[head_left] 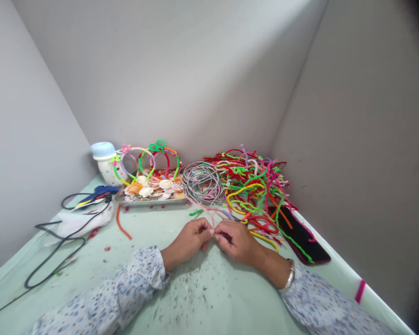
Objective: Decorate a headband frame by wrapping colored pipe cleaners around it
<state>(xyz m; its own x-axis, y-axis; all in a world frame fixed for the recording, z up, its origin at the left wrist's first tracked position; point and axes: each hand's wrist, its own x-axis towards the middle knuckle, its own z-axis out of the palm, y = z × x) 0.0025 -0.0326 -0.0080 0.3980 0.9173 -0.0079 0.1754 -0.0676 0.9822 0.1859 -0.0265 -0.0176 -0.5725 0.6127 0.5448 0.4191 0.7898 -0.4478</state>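
Just below the middle of the frame, left hand (190, 236) and right hand (240, 238) meet, both sets of fingers pinched on a pale pink fuzzy strand (212, 220) that rises from their grip! Looks like a twisting or wrapping step; the next move would call for one pinch steady, the other turning. Coiled grey wire (203, 184) sits just above.

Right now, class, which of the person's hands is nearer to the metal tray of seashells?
Left. The left hand is in front of the right end of the metal tray, not touching it; the right hand is farther to the right.
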